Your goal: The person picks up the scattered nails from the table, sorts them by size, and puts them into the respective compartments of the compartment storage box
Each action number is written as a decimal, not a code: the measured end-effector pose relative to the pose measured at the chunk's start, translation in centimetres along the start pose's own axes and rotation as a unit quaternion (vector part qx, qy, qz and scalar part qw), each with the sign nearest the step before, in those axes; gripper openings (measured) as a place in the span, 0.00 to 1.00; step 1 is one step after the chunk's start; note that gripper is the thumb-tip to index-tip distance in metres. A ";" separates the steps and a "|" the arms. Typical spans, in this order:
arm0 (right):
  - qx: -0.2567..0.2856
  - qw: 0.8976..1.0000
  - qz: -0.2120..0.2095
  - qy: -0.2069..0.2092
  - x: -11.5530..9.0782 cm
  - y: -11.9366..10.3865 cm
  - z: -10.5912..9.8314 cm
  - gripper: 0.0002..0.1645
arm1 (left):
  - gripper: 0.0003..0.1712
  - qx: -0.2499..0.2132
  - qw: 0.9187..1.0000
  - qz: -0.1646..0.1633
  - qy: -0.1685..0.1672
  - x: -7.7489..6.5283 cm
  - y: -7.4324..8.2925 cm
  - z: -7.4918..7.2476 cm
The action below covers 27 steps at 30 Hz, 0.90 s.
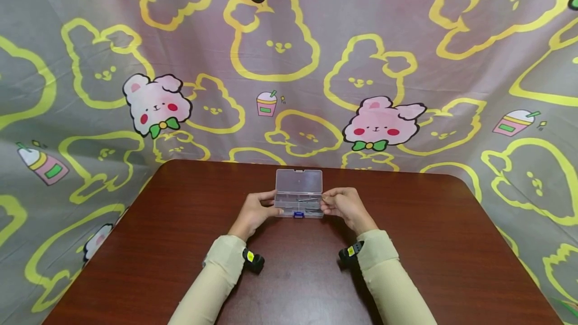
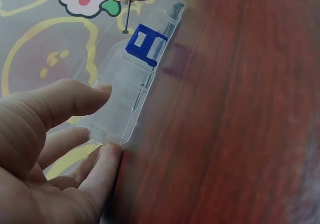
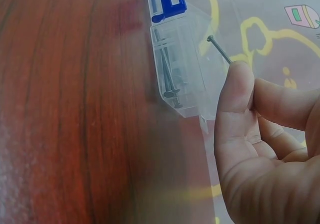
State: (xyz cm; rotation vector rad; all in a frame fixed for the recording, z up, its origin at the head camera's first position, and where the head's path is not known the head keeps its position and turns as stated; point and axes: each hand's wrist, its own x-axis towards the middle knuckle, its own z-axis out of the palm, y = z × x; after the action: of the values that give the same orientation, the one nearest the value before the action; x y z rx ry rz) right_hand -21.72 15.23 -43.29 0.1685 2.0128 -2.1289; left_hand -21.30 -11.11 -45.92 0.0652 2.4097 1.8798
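Note:
A small clear plastic box (image 1: 287, 209) with a blue latch (image 1: 298, 214) stands on the table, its transparent lid (image 1: 299, 181) raised at the back. My left hand (image 1: 255, 212) holds the box at its left end, thumb toward the front and fingers along the side. My right hand (image 1: 346, 206) pinches a thin metal nail (image 3: 219, 48) between thumb and forefinger, at the box's right end. The nail's flat head points away from the fingertips, over the box. Several more nails (image 3: 167, 68) lie inside, in the compartment on the right; thin metal pieces (image 2: 141, 91) also show in the left part.
The dark reddish wooden table (image 1: 298, 275) has rounded far corners. A grey curtain (image 1: 280, 129) with yellow cartoon outlines hangs behind it and along both sides. Each wrist wears a black camera strap (image 1: 255, 261).

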 end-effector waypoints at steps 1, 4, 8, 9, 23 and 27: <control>0.000 1.000 0.001 0.000 0.0 0.0 0.0 0.13 | 0.37 0.000 1.000 -0.001 0.000 0.0 0.0 0.0; -0.001 1.000 0.000 -0.002 0.1 0.0 0.1 0.14 | 0.37 -0.002 1.000 -0.002 -0.001 0.0 0.0 0.0; -0.006 1.000 -0.003 -0.002 0.2 0.0 0.2 0.14 | 0.37 -0.002 1.000 -0.001 0.000 -0.1 0.0 0.0; -0.006 1.000 -0.003 -0.001 0.2 0.0 0.3 0.13 | 0.37 -0.002 1.000 0.000 0.001 -0.1 0.0 0.0; -0.028 1.000 -0.001 -0.002 1.0 -0.1 0.9 0.12 | 0.38 -0.004 1.000 -0.002 0.002 0.0 0.1 0.0; -0.053 0.999 -0.003 -0.002 1.2 -0.2 1.0 0.11 | 0.38 -0.004 1.000 -0.001 0.001 0.0 0.0 0.0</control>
State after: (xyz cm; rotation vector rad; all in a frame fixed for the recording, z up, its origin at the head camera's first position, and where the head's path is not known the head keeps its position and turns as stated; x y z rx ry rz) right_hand -22.92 14.14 -43.27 0.1417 2.1196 -2.0167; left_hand -21.33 -11.14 -45.93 0.0591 2.4026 1.8901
